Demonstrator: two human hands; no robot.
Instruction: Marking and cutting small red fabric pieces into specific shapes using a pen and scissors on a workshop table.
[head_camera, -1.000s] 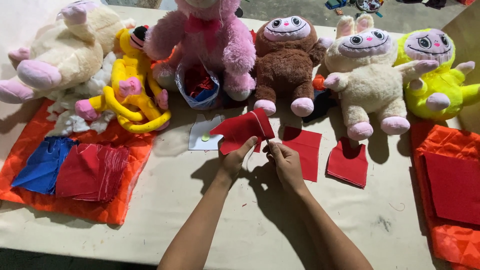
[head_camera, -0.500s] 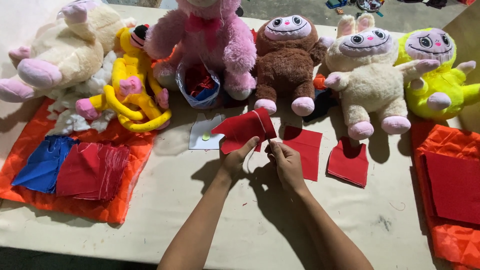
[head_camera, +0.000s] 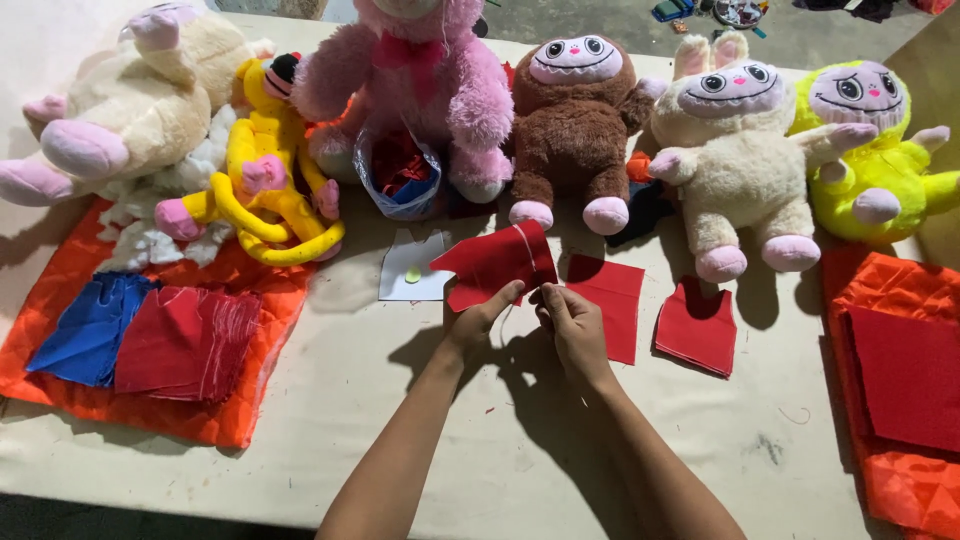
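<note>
Two hands meet at the middle of the bench, and between them we hold a red felt piece (head_camera: 495, 265), lifted a little off the surface and tilted up toward the toys. Our left hand (head_camera: 478, 325) pinches its lower edge with thumb and fingers closed on the cloth; our right hand (head_camera: 572, 325) is closed on the same edge just beside it, and a pale thread seems to run along the piece's right side. We judge the step in hand to be fine work on that edge, perhaps folding or stitching, and a next move would call for a steady pinch from the left while the right works along the edge. Just right of the piece lie a flat red square (head_camera: 608, 300) and a second red cut piece (head_camera: 698, 328); to its left sits a white paper pattern (head_camera: 410, 268). Behind stand a brown plush toy (head_camera: 570, 125), a pink plush toy (head_camera: 420, 80) and a cream plush toy (head_camera: 735, 160). Far left, a stack of red squares (head_camera: 185, 340) rests on orange cloth (head_camera: 70, 290). Whether the right fingers hold a needle we cannot tell; they hide the spot.
</note>
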